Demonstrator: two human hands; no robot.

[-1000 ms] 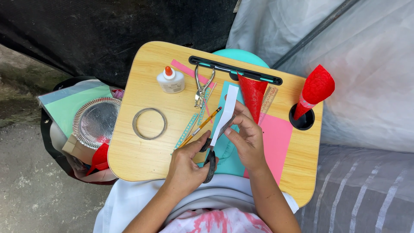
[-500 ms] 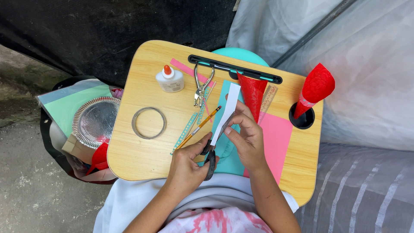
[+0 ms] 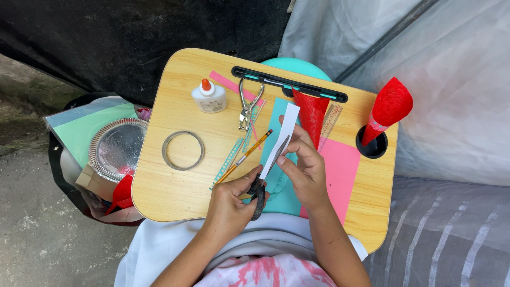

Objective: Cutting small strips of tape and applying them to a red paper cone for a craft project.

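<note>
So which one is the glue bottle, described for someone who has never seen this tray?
Start at the wooden lap tray. Near its far left corner, beyond the grey ring, stands the glue bottle: small, squat and white, the only thing there with an orange cap.

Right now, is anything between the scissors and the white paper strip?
Nothing visible: the left hand holds the scissors, blades already at the strip, which the right hand holds over the tray.
</note>
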